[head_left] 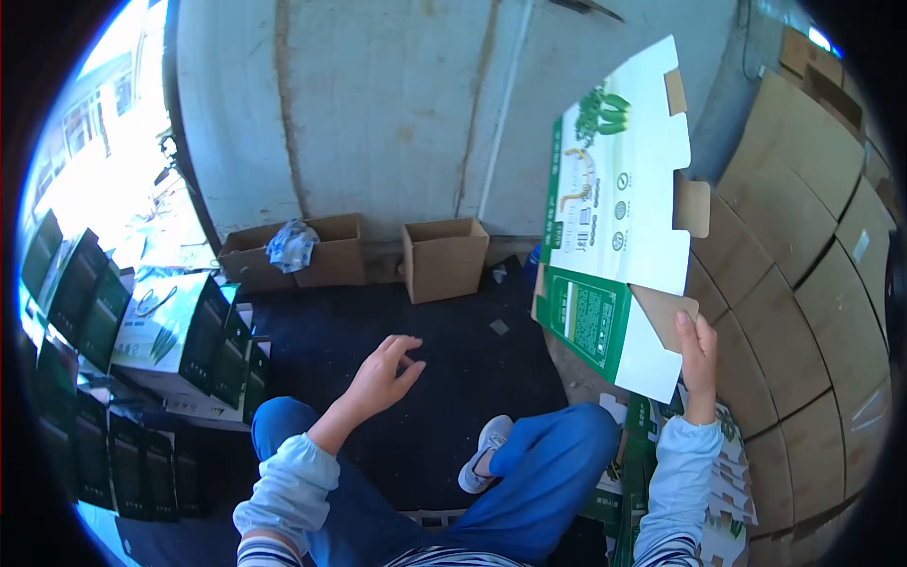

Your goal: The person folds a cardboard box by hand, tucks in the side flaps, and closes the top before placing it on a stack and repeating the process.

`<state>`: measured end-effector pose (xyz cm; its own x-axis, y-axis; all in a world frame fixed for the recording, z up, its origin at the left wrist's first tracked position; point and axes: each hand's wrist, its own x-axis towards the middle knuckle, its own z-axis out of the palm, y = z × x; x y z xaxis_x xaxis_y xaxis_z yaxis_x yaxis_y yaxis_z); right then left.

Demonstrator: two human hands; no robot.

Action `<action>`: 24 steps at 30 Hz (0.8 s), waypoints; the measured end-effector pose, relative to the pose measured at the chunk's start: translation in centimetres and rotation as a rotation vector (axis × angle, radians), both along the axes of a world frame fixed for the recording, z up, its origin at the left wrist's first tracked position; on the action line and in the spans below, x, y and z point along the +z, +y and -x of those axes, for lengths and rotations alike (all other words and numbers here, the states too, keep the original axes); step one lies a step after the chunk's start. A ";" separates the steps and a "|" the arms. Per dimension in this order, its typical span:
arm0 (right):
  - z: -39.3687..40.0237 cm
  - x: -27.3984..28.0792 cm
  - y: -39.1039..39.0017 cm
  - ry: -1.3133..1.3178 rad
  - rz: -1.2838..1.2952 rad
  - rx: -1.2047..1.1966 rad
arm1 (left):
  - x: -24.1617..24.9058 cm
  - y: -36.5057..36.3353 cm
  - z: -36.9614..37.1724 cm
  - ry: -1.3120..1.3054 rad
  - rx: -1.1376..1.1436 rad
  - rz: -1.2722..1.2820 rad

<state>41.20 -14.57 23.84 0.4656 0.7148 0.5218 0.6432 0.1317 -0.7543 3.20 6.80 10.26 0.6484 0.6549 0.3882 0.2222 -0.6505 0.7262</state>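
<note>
My right hand (697,354) grips the lower edge of a partly folded green and white printed carton (619,217), holding it up at the right. The carton has vegetable pictures, notched edges and brown inner flaps. My left hand (385,373) is over the dark floor mat above my knees, its fingers apart and holding nothing. It does not touch the carton. More flat green and white cartons (732,482) lie beside my right forearm, partly hidden by my sleeve and leg.
Assembled green and white boxes (161,331) stand at the left. Two open brown boxes (331,255) (446,260) stand by the wall, one with crumpled cloth or plastic (293,246). Stacked brown cartons (775,350) rise at the right. A dark mat (472,369) covers the floor.
</note>
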 end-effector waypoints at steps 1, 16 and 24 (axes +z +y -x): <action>1.7 0.3 0.6 0.029 0.005 0.025 | 0.1 0.7 0.0 -0.014 0.026 -0.013; 23.2 -14.8 9.0 -0.255 0.412 0.432 | -3.6 3.2 4.0 -0.063 0.221 0.605; 25.0 -15.0 9.7 -0.402 0.676 0.466 | -10.0 5.0 4.3 0.030 0.421 0.696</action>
